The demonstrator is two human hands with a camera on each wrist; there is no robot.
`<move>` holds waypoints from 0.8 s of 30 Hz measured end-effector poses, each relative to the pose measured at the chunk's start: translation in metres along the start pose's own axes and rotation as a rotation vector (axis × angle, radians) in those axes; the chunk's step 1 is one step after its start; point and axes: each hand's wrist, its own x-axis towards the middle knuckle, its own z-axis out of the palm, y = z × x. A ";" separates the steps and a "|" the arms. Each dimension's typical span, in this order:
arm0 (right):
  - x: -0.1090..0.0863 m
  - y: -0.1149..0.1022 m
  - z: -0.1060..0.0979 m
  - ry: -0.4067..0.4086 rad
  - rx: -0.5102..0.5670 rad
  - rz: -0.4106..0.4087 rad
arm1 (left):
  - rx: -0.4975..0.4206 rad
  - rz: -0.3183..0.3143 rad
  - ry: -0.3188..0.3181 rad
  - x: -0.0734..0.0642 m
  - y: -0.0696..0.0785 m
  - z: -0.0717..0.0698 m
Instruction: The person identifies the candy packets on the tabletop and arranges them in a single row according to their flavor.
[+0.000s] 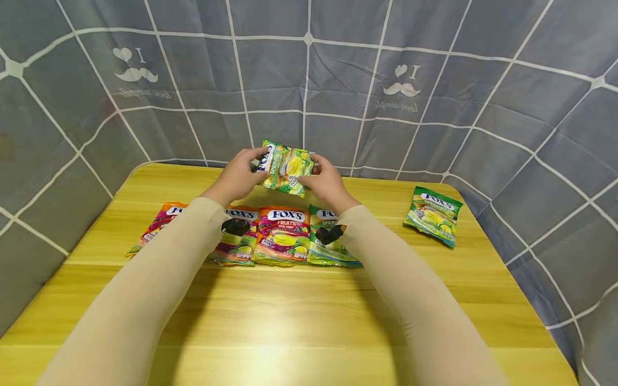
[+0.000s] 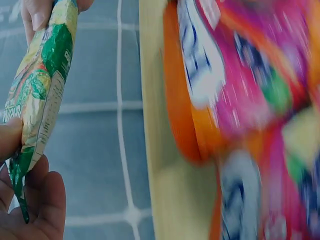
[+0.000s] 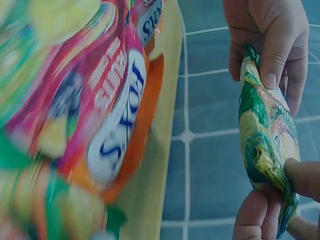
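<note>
A green and yellow candy bag point(image 1: 286, 167) is held up above the back of the table, tilted, with its printed front toward the head camera. My left hand point(image 1: 240, 176) pinches its left end, thumb in front and fingers behind. At the opposite end my right hand point(image 1: 327, 182) grips it the same way. Both wrist views show the bag point(image 2: 46, 75) edge-on between the two hands. Below, a row of candy bags lies on the table: a red fruits bag point(image 1: 284, 236), another red bag point(image 1: 241, 241), a red one at far left point(image 1: 161, 222) and a green bag point(image 1: 333, 252), partly hidden by my arms.
A separate green candy bag point(image 1: 434, 215) lies on the right side of the wooden table point(image 1: 289, 321). Behind and along the sides hangs a grey curtain point(image 1: 338, 75) with white grid lines. Black wrist devices point(image 1: 236, 227) sit at both cuffs.
</note>
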 end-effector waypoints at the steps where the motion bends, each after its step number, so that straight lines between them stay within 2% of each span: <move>1: -0.004 0.001 -0.008 0.000 0.021 0.002 | -0.018 0.015 -0.017 0.001 0.005 0.004; 6: -0.022 0.007 -0.046 0.008 0.074 0.017 | -0.067 0.080 -0.082 0.005 0.031 0.028; 12: -0.045 0.018 -0.088 -0.002 0.061 0.051 | 0.011 0.150 -0.128 0.011 0.056 0.055; 16: -0.062 0.028 -0.113 0.002 0.035 0.082 | -0.007 0.187 -0.181 0.015 0.070 0.075; 19: -0.075 0.038 -0.129 0.009 0.034 0.126 | 0.002 0.213 -0.224 0.018 0.078 0.089; 24: -0.094 0.054 -0.148 0.003 0.001 0.186 | 0.077 0.261 -0.276 0.025 0.089 0.113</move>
